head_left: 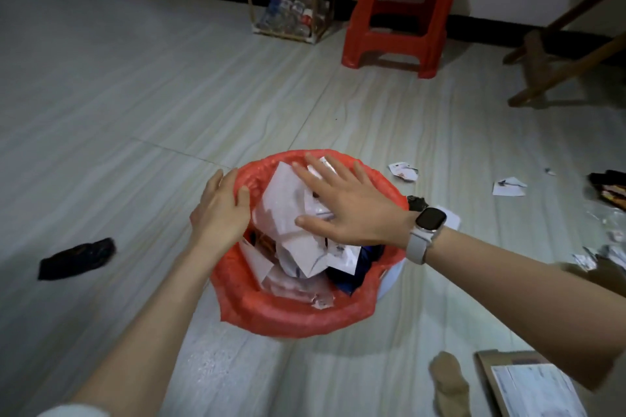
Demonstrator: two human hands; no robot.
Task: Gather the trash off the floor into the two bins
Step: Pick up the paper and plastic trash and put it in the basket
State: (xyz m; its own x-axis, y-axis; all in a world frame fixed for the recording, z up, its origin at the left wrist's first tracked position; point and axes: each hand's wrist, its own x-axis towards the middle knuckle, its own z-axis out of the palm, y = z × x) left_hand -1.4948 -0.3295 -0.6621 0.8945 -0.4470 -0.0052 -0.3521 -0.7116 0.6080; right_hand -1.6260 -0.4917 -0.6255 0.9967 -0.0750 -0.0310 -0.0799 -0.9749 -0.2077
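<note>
The bin [298, 311], lined with a red plastic bag [257, 311], stands on the pale floor [135, 112] just below the middle of the view, and it is packed to the rim with crumpled white paper [288, 210] plus a dark blue scrap at its 4 o'clock side. The right hand [342, 210], fingers spread and straight, lies flat on top of the paper heap, palm down; a pale-strapped watch [428, 223] sits on that wrist. The left hand [220, 210] grips the bag's rim at the bin's 10 o'clock edge, thumb hooked inside and fingers outside. Out from the bin at 3 o'clock, torn white paper scraps [508, 187] lie scattered on the floor, with crinkled clear wrappers [606, 249] further toward the right edge. At 9 o'clock a dark crumpled piece [76, 258] rests alone on the floor, well apart from the bin. At 5 o'clock lie a tan sock-like thing [450, 386] and a flat cardboard piece with a printed sheet [531, 386]. At 12 o'clock, far back, stands a red plastic stool [396, 34], with a small wire rack of bottles [294, 10] just to its left.
</note>
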